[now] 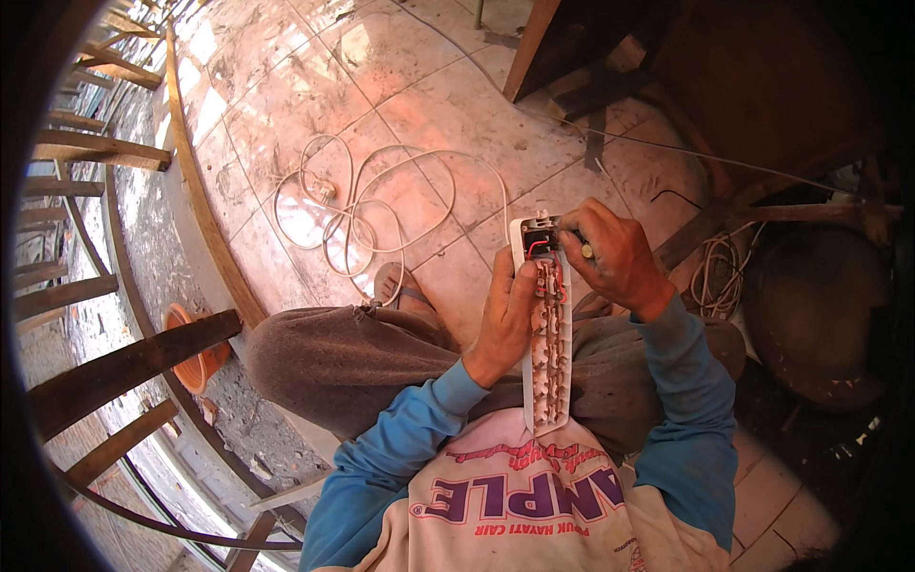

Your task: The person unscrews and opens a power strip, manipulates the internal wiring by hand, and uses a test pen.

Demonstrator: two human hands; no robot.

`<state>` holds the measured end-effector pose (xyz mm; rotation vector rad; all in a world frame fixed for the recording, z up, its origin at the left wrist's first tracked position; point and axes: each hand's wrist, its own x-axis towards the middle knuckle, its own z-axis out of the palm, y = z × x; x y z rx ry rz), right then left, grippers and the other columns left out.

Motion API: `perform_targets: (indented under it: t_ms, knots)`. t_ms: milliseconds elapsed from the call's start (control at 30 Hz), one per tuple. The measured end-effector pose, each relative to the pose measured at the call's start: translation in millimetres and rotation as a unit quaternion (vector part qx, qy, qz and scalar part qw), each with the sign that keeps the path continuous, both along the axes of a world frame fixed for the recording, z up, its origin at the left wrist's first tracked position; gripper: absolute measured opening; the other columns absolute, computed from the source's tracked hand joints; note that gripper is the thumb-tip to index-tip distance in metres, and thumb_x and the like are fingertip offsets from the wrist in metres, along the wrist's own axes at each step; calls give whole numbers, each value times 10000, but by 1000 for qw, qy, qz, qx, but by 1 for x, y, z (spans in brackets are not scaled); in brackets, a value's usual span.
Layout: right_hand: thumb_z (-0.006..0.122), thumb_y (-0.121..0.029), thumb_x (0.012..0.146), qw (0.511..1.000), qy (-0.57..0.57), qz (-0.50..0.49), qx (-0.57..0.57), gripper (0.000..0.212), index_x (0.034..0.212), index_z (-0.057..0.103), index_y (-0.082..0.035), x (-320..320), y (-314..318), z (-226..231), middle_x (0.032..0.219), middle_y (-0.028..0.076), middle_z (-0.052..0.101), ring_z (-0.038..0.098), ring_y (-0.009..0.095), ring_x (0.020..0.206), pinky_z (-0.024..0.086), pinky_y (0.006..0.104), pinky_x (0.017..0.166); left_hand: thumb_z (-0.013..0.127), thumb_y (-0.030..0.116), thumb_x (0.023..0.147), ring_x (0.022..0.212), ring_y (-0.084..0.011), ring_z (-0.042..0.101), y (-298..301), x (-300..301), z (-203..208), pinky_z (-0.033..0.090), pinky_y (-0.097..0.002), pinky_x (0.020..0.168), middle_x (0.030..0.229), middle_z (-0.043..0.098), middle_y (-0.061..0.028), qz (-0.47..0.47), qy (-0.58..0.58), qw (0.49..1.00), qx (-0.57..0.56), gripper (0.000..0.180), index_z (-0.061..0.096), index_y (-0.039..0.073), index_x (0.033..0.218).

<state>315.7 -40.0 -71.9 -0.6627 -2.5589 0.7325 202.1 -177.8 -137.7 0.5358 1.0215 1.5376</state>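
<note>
An opened white power strip [550, 372] lies lengthwise in front of my chest, its metal contact strips bare and red wires showing near the far end. My left hand [505, 319] grips its left side, with the thumb on the upper part of the casing. At the far end, beside a black part [540, 238], my right hand [615, 257] is closed in a pinch. A small tool's pale yellowish rounded end [586, 251] sticks out between those fingers; its tip is hidden. A white cable [505, 191] runs from the strip's far end.
The cable lies in loose loops [357, 219] on the tiled floor, with a plug [325, 191] among them. A wooden railing [124, 353] and an orange pot [195, 357] stand left. To the right are a wooden piece of furniture [572, 57], coiled wire [717, 276] and a dark round pan [810, 315].
</note>
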Motion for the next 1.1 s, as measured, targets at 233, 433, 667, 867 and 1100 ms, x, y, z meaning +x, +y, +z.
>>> perform_targets:
  t_ms: [233, 433, 667, 867, 1100]
  knots:
    - [627, -55, 866, 999, 3, -12, -32, 76, 892, 581, 0, -2, 0, -1, 783, 135, 579, 602, 294, 660, 467, 374, 580, 382, 298, 1060, 865, -101, 586, 0, -1, 4, 510, -260, 754, 1046, 578, -64, -4, -23, 1000, 3, 306, 436, 54, 1237]
    - [603, -144, 890, 969, -44, -138, -198, 147, 882, 590, 2, -2, -10, 11, 816, 168, 603, 606, 291, 659, 471, 373, 614, 417, 288, 1052, 890, -94, 552, 0, 3, 6, 480, -250, 785, 1057, 556, -52, -11, 39, 999, 19, 369, 400, 29, 1315]
    - [639, -85, 873, 973, 36, -172, -151, 106, 889, 604, 14, -7, -14, 29, 837, 145, 618, 606, 259, 684, 464, 350, 602, 458, 275, 1039, 865, -107, 563, 14, 3, 21, 475, -273, 765, 1004, 594, -64, 34, 65, 997, 36, 358, 436, 20, 1288]
    - [692, -44, 848, 981, 95, -150, -73, 106, 918, 634, 11, -6, -11, 40, 866, 120, 631, 613, 204, 709, 461, 307, 591, 477, 287, 1031, 938, -118, 553, 27, -12, 35, 468, -279, 827, 1089, 583, -70, 36, 113, 990, 71, 437, 403, 9, 1360]
    - [731, -64, 829, 962, 107, -124, -219, 138, 913, 647, 6, -1, -9, 41, 849, 81, 640, 584, 119, 710, 441, 267, 612, 513, 323, 1011, 1013, -143, 550, 22, -21, 27, 455, -290, 889, 1156, 572, -89, 23, 141, 987, 76, 507, 397, -11, 1375]
